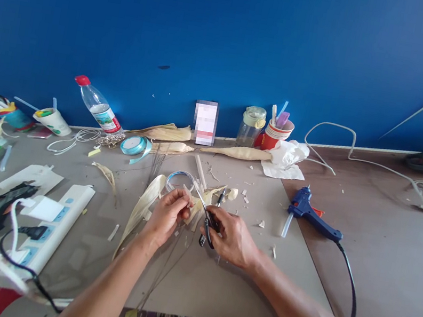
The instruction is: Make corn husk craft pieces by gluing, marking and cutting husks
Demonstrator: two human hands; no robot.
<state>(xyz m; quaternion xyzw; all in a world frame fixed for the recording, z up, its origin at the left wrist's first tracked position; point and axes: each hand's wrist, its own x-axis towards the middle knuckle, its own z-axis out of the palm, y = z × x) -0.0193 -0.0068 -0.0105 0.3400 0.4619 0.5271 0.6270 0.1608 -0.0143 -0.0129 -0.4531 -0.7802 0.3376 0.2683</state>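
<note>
My right hand (233, 236) is closed around the black handles of the scissors (201, 198), whose blades point up and left toward my left hand. My left hand (170, 214) is pinched, with a small pale piece at its fingertips too small to make out. Beneath and behind the hands lie dried husk pieces (144, 207), a roll of tape (180, 179) and a black pen (221, 198). Thin dark wires (167, 265) run across the table below my left hand.
A blue glue gun (313, 214) lies to the right, its cord trailing forward. On the left are a white power strip (62, 225) and a black device (5, 213). A bottle (100, 107), ribbon roll (132, 145), phone (205, 123), jar (251, 127) and red cups (276, 136) stand along the blue wall.
</note>
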